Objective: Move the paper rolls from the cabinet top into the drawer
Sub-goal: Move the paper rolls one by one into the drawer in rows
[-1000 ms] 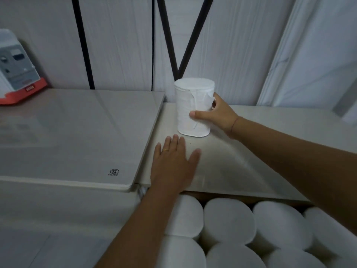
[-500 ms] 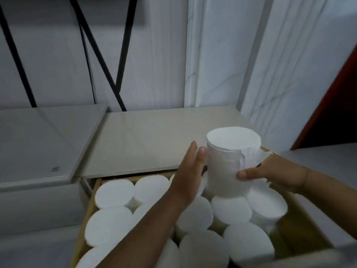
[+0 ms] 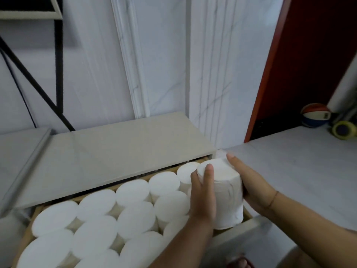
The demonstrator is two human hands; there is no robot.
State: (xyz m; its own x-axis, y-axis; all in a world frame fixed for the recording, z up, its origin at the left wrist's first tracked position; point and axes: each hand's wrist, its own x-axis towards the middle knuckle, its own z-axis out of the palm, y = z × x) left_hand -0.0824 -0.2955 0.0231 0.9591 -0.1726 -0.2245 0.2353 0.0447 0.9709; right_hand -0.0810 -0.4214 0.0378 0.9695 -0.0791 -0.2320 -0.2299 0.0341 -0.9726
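I hold one white paper roll (image 3: 227, 194) upright between both hands at the right end of the open drawer (image 3: 29, 235). My left hand (image 3: 202, 196) presses its left side and my right hand (image 3: 249, 182) wraps its right side. The roll's lower part sits at the drawer's right front corner, above the level of the others. Several white paper rolls (image 3: 96, 225) stand upright and tightly packed in the drawer. The beige cabinet top (image 3: 116, 147) behind the drawer has nothing on it in view.
A marble-look wall rises behind the cabinet. A black metal frame (image 3: 58, 64) stands at the left. At the right a grey floor runs back to a dark red door (image 3: 289, 64), a basketball (image 3: 314, 115) and a yellow wheel (image 3: 343, 129).
The roll went from the cabinet top, held by my right hand alone, over to the drawer's right end. My left hand left the cabinet top and now grips the roll too.
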